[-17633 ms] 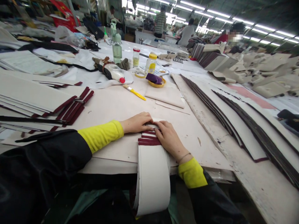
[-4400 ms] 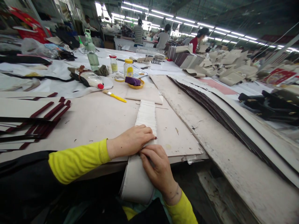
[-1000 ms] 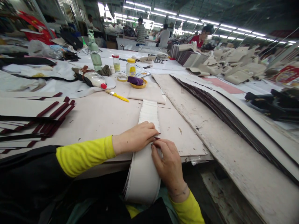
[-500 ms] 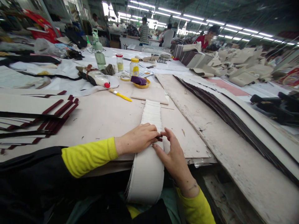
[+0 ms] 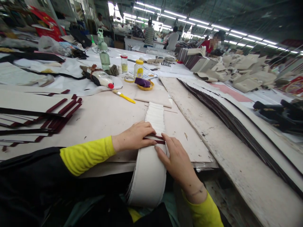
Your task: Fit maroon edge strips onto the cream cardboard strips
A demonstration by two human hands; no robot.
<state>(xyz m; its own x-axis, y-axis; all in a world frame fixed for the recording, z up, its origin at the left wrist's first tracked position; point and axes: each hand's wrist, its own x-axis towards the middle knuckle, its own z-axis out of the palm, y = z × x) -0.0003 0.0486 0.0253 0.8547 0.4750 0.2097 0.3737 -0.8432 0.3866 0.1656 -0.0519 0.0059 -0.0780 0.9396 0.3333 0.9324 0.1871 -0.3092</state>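
A stack of long off-white strips (image 5: 149,179) hangs over the table's front edge and curves down toward my lap. Across its top runs a maroon folded edge (image 5: 160,142), between my two hands. My left hand (image 5: 134,136) has thumb and fingers closed on the left side of the top strip at that edge. From the right, my right hand (image 5: 178,157) pinches the same edge, its thumb lying on the off-white face. Beyond the fingers, a row of overlapping white strip ends (image 5: 155,116) lies flat on the work board (image 5: 106,123).
A yellow-handled brush (image 5: 125,97) lies ahead, near a yellow dish (image 5: 145,86) with a purple cloth. Jars and a green bottle (image 5: 104,58) stand behind. Maroon-edged panels (image 5: 30,102) are piled at left, a long stack of sheets (image 5: 227,116) at right. Several people work farther back.
My left hand has shifted slightly left and its fingers have spread from the right hand's. More of the maroon edge shows between them. The right hand's fingers have come down onto the strip.
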